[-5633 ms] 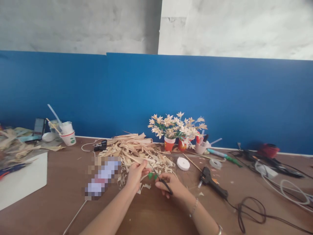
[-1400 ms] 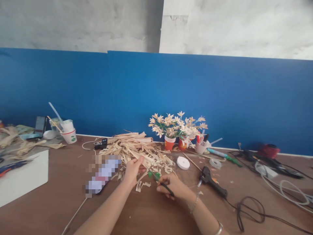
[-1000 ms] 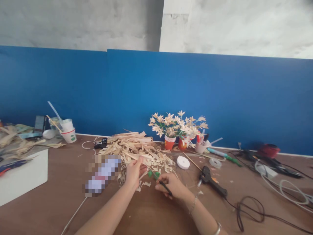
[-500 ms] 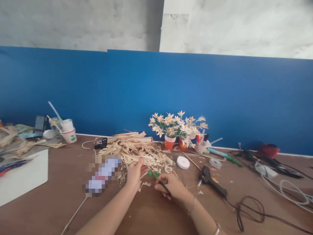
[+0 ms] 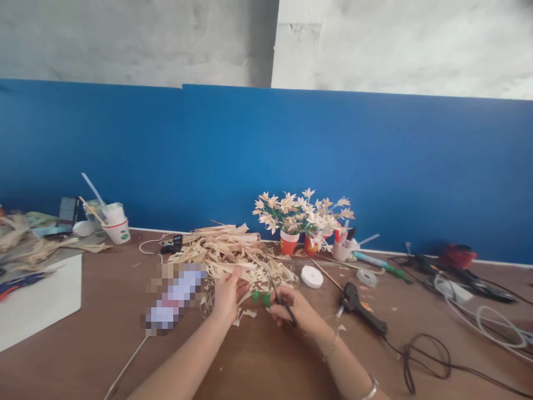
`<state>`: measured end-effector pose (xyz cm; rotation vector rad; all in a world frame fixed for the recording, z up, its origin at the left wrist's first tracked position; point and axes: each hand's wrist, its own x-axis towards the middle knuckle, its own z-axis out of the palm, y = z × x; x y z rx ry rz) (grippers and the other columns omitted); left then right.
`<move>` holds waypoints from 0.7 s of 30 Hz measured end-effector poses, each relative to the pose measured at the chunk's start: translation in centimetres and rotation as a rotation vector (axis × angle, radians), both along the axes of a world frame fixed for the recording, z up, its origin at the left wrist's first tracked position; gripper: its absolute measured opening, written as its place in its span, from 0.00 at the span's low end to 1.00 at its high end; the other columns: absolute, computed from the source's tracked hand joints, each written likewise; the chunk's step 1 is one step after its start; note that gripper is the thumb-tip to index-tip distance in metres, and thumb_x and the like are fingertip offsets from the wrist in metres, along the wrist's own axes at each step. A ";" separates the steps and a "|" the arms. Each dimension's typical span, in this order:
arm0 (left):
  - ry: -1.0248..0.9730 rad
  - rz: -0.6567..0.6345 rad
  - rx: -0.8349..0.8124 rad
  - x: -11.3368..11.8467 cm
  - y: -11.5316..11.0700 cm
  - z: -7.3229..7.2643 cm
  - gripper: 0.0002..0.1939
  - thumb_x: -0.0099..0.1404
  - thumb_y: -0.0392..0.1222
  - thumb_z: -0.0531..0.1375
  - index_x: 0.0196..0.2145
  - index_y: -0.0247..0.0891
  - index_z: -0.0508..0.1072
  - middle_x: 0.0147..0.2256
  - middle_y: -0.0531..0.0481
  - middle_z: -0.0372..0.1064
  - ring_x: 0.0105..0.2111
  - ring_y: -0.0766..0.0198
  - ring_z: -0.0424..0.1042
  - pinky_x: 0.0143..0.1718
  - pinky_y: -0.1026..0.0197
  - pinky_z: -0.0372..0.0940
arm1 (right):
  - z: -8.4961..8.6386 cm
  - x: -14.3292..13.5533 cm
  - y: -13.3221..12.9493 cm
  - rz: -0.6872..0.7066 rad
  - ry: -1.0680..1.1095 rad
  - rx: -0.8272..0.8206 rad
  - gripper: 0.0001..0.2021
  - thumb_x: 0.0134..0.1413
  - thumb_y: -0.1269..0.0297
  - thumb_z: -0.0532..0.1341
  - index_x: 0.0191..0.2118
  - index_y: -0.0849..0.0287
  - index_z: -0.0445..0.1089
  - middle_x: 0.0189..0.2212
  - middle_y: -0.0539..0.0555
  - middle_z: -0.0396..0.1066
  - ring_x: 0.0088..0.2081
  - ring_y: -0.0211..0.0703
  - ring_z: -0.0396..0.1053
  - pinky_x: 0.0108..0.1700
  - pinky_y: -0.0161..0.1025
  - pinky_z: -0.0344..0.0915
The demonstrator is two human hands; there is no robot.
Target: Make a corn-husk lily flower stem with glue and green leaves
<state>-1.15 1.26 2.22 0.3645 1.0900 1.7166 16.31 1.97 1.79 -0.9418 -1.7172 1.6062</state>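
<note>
My left hand (image 5: 227,297) is closed at the front edge of a heap of dried husks (image 5: 225,244), with a pale husk strip (image 5: 246,274) between thumb and fingers. A little to its right, my right hand (image 5: 293,311) grips scissors (image 5: 285,306) by their dark handles. Their blades point away from me, over the husk scraps. Two small green pieces (image 5: 261,298) lie between my hands. Thin husk cuttings (image 5: 245,315) are scattered just in front of the heap.
Pale flowers (image 5: 306,208) stand in red cups (image 5: 288,243) behind the heap. To the right are a white tape roll (image 5: 312,276), a clear tape roll (image 5: 367,277) and a glue gun (image 5: 362,311) with its cord. A blurred-out phone-like object (image 5: 177,297) lies left.
My right hand has turned and the scissors have swung, so their blades now show pointing away over the scraps. My left hand has barely shifted.
</note>
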 end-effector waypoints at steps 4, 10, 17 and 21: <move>0.066 -0.066 0.012 1.0 -0.5 -0.4 0.12 0.47 0.43 0.67 0.22 0.31 0.71 0.19 0.49 0.71 0.19 0.66 0.71 0.18 0.68 0.66 | 0.4 -1.6 -0.7 -0.252 0.239 0.010 0.21 0.34 0.56 0.69 0.32 0.57 0.59 0.21 0.44 0.63 0.22 0.33 0.60 0.23 0.30 0.57; 0.271 -0.199 0.018 2.4 -1.3 -0.5 0.15 0.50 0.48 0.64 0.24 0.30 0.74 0.21 0.48 0.73 0.20 0.64 0.72 0.19 0.67 0.65 | 0.4 -2.8 -1.3 -0.384 0.302 -0.094 0.23 0.30 0.57 0.70 0.32 0.57 0.59 0.22 0.44 0.63 0.22 0.33 0.59 0.23 0.30 0.56; 0.282 -0.211 0.022 2.9 -1.6 -0.8 0.14 0.49 0.47 0.65 0.24 0.30 0.74 0.21 0.47 0.74 0.19 0.63 0.72 0.18 0.66 0.65 | 0.1 -2.2 -0.7 -0.291 0.237 -0.078 0.20 0.31 0.61 0.69 0.29 0.58 0.59 0.17 0.43 0.61 0.18 0.30 0.55 0.21 0.29 0.51; 0.202 -0.136 0.010 1.9 -1.0 -0.7 0.14 0.49 0.46 0.65 0.24 0.30 0.73 0.19 0.48 0.73 0.19 0.63 0.72 0.18 0.66 0.65 | 0.0 -1.7 -0.3 -0.228 0.205 -0.068 0.19 0.32 0.64 0.68 0.31 0.59 0.59 0.16 0.42 0.61 0.17 0.29 0.53 0.20 0.29 0.48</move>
